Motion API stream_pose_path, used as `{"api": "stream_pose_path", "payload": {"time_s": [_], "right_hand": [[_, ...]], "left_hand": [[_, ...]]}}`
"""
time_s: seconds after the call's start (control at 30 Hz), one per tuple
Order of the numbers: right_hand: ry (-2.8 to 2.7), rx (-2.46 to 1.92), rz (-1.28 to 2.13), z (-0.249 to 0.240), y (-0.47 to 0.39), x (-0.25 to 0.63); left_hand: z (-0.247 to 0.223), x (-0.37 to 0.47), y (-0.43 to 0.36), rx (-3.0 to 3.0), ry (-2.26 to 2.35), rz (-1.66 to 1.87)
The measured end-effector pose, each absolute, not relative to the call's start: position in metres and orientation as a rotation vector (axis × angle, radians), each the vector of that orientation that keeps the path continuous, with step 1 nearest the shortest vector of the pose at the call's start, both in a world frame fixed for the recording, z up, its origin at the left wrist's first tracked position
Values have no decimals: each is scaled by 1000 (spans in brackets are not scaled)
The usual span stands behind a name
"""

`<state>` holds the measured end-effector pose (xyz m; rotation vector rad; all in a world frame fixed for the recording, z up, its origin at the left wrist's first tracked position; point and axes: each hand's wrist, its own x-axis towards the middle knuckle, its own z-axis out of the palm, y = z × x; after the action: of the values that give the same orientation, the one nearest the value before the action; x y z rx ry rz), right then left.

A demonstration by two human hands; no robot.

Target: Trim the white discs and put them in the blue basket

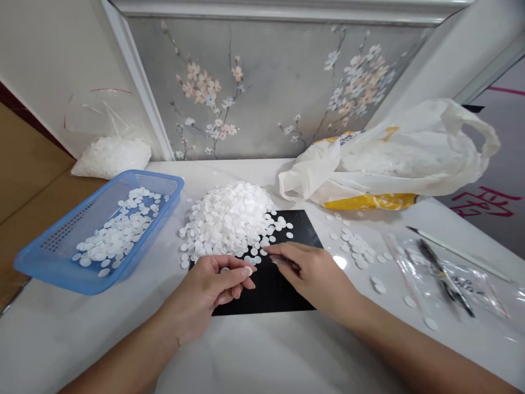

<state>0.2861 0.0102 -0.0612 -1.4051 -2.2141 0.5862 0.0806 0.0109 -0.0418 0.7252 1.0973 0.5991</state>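
Observation:
A heap of small round white discs [229, 213] lies across the back of a black mat [279, 290], with loose ones spilling toward its middle. My left hand [217, 282] is closed at the heap's front edge, pinching a white disc [246, 270] between thumb and fingers. Another disc shows partly behind its curled index finger. Over the mat's right part, my right hand [307, 268] has its fingers bent together. Its fingertips are at a loose disc beside the heap; what sits between them, if anything, I cannot make out.
At left stands a blue basket [98, 282] with discs inside, before a clear bag of white pieces [112, 156]. A white plastic bag [394, 164] lies at back right. Scattered discs [356, 249], a clear zip bag [471, 279], a black pen [445, 276] and a white stick [459, 253] are at right.

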Motion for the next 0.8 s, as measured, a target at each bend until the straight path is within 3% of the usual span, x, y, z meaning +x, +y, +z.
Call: {"api": "stream_pose_path", "payload": {"time_s": [0.33,0.5,0.7,0.8], "right_hand": [[-2088,-1452,743,-64,20,285],[-2223,-1422,701,-78,26,279],[-2421,-1380,423,-84,27,274],[-2356,-1413,521,-79,28,273]], "left_hand": [[-48,76,15,720,1064,698],[-51,75,17,722,1135,766],[-55,76,19,731,1182,799],[-54,78,18,805,1166,739]]}}
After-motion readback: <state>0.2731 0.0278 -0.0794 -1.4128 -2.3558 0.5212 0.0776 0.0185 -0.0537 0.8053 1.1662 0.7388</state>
